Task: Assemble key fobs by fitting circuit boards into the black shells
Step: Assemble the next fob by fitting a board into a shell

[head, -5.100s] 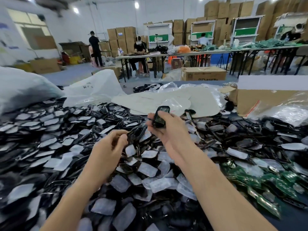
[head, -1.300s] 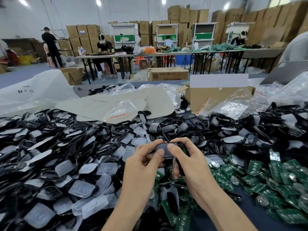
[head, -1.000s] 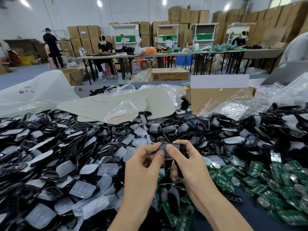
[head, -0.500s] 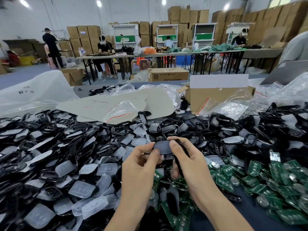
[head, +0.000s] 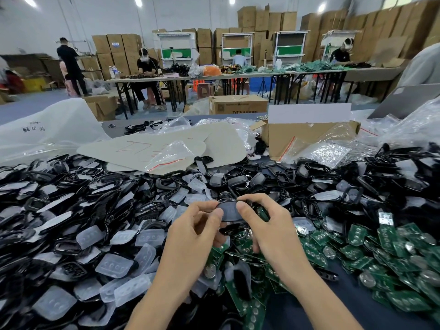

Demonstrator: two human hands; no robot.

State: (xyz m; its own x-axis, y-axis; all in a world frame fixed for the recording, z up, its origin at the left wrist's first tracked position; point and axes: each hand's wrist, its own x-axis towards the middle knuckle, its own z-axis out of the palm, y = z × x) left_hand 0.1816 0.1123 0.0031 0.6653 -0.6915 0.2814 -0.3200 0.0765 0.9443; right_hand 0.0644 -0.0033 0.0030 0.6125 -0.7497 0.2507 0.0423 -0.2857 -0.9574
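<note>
Where the fingers (head: 215, 216) meet, black shell (head: 229, 212) sits pinched (thumbs atop)

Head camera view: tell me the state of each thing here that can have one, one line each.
Black shell, held above the heap, pinched at both ends.
Left hand, pinching the shell's left end.
Right hand, pinching its right end.
Circuit boards, loose in a heap at right.
Clear button pads, loose in a heap at left.
Cardboard box, open, flap raised.
</note>
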